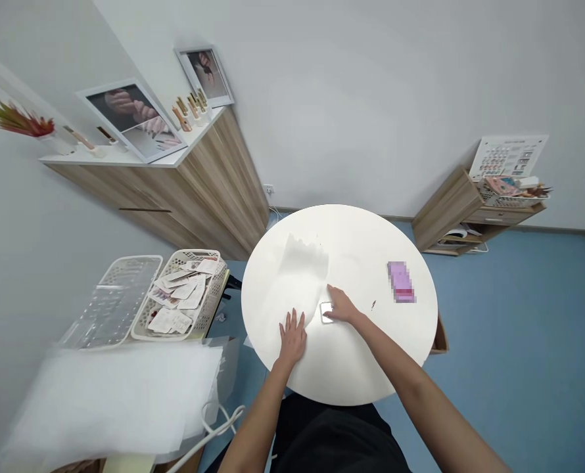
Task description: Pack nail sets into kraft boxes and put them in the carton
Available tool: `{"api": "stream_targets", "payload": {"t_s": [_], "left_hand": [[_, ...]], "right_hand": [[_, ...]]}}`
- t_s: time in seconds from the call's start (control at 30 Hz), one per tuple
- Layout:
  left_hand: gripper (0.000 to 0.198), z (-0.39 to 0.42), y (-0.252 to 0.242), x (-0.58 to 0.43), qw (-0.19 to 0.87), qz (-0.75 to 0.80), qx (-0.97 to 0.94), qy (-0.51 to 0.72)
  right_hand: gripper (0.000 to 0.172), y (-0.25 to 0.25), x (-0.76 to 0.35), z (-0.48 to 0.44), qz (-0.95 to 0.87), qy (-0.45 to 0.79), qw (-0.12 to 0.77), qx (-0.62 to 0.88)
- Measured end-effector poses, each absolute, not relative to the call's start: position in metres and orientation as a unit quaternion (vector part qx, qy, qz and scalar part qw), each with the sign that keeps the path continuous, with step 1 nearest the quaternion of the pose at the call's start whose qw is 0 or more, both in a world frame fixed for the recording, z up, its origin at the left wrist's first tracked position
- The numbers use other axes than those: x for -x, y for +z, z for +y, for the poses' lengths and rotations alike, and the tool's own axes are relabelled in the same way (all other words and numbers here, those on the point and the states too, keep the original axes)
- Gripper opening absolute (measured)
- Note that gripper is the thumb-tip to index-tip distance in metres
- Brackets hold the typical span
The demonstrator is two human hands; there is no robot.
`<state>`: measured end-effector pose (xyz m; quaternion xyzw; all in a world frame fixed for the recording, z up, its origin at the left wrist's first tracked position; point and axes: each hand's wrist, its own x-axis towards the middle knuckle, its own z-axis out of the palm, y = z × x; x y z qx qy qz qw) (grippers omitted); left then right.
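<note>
A thin white sheet (297, 282) with a wavy far edge lies on the left half of the round white table (356, 374). My left hand (293, 338) rests flat on the near part of the sheet, fingers spread. Just right of the sheet, my right hand (342, 305) has its fingers at a small flat square thing (326, 318), white with a grey rim and rounded corners. The fingers partly cover it, and its kind cannot be made out.
A purple, pixelated item (401, 282) lies toward the table's right side. To my left are a stack of white sheets (125, 394), a basket (179, 295) of cards and a clear plastic tray (119, 302). Wooden cabinets (213, 177) stand beyond, and a shelf (450, 207) stands at right.
</note>
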<state>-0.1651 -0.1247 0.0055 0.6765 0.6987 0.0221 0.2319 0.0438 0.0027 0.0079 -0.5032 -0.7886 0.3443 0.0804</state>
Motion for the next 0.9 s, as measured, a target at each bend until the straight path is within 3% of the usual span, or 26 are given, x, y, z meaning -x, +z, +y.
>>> {"api": "stream_targets", "payload": {"t_s": [0.13, 0.3, 0.47, 0.73, 0.9], "left_hand": [[0.055, -0.12, 0.003, 0.154, 0.231, 0.725, -0.648, 0.041], [0.055, -0.113, 0.007, 0.124, 0.23, 0.729, -0.644, 0.042], [0.056, -0.114, 0.011, 0.073, 0.232, 0.698, -0.676, 0.04], [0.056, -0.123, 0.006, 0.009, 0.273, 0.678, -0.681, 0.042], [0.057, -0.132, 0.003, 0.033, 0.259, 0.658, -0.7, 0.1]], "right_hand": [[0.095, 0.002, -0.054, -0.027, -0.853, 0.282, 0.054, 0.435], [0.074, 0.012, -0.067, -0.043, -0.858, 0.215, 0.11, 0.454], [0.065, 0.024, -0.108, -0.053, -0.818, 0.184, 0.17, 0.517], [0.067, 0.038, -0.159, -0.069, -0.784, 0.141, 0.205, 0.568], [0.067, 0.044, -0.143, -0.074, -0.795, 0.15, 0.202, 0.551]]}}
